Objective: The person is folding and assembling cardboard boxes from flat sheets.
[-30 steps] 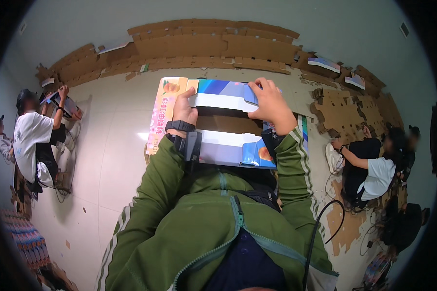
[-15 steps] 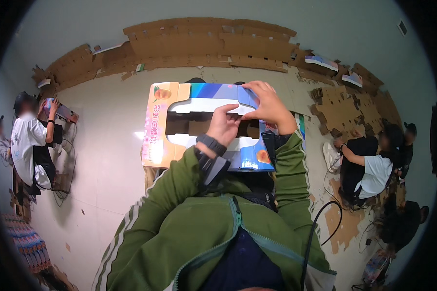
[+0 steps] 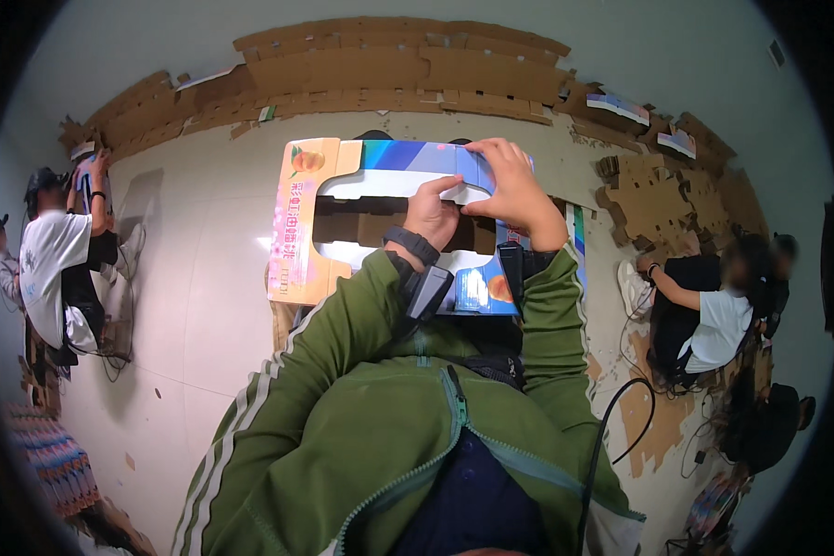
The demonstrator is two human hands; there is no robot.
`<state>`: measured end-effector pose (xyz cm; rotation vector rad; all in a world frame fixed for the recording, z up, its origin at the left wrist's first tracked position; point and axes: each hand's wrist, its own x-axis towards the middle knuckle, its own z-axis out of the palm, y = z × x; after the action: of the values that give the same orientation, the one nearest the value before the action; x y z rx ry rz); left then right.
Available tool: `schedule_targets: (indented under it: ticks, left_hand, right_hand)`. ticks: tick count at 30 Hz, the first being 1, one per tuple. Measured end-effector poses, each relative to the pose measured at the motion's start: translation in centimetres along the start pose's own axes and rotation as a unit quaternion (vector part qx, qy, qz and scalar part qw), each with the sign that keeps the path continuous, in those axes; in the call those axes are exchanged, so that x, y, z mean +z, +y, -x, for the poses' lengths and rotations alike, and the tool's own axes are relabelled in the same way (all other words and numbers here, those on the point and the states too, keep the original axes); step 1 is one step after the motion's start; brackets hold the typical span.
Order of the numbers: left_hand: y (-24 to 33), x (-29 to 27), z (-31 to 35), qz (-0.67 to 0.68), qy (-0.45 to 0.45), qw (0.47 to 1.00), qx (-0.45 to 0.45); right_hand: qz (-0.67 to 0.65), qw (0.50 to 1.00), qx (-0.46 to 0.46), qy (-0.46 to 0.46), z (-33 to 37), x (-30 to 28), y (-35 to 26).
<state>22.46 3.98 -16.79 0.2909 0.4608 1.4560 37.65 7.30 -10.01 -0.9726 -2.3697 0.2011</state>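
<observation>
Wall (image 3: 639, 56) lined with cardboard (image 3: 334, 69); people (image 3: 56, 264) flank printed box (image 3: 295, 255).

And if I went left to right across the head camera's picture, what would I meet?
White-topped co-worker, the box's orange end panel, left hand, right hand, pale-topped co-worker.

Beyond the hands (image 3: 517, 196), a long row of brown cardboard (image 3: 343, 69) lines the wall (image 3: 635, 42). Well to their left is a person in a white top (image 3: 56, 259); to their right, flattened cardboard sheets (image 3: 658, 199) cover pale floor (image 3: 195, 278) near a white-shirted person (image 3: 718, 329).
</observation>
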Motion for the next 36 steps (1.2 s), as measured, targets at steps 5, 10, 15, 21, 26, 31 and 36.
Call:
schedule_targets:
  ticks: [5, 10, 15, 21, 26, 31, 36]
  left_hand:
    - [-0.1, 0.3, 0.2, -0.019, 0.000, 1.000, 0.022]
    - [-0.2, 0.0, 0.0, -0.017, -0.019, 0.999, 0.023]
    - [-0.4, -0.1, -0.1, -0.018, -0.009, 0.999, 0.037]
    - [0.4, 0.4, 0.5, 0.010, 0.028, 0.999, -0.011]
    - [0.6, 0.8, 1.1, 0.027, 0.050, 0.998, -0.017]
    - [0.4, 0.8, 1.2, 0.026, 0.092, 0.995, 0.007]
    - [1.2, 0.5, 1.5, -0.013, 0.075, 0.997, -0.029]
  right_hand:
    - [-0.002, 1.000, 0.009, -0.005, 0.2, -0.1, 0.0]
    - [-0.013, 1.000, 0.001, -0.008, 0.5, -0.1, -0.1]
    - [0.004, 1.000, 0.002, -0.018, 0.5, 0.0, -0.1]
    - [0.009, 1.000, -0.003, -0.018, 0.6, 0.2, -0.3]
    - [-0.002, 1.000, -0.004, 0.001, 0.7, 0.3, -0.5]
    - [0.030, 0.999, -0.009, 0.022, 0.6, 0.3, -1.1]
    - [0.098, 0.995, -0.021, 0.025, 0.3, 0.7, -1.6]
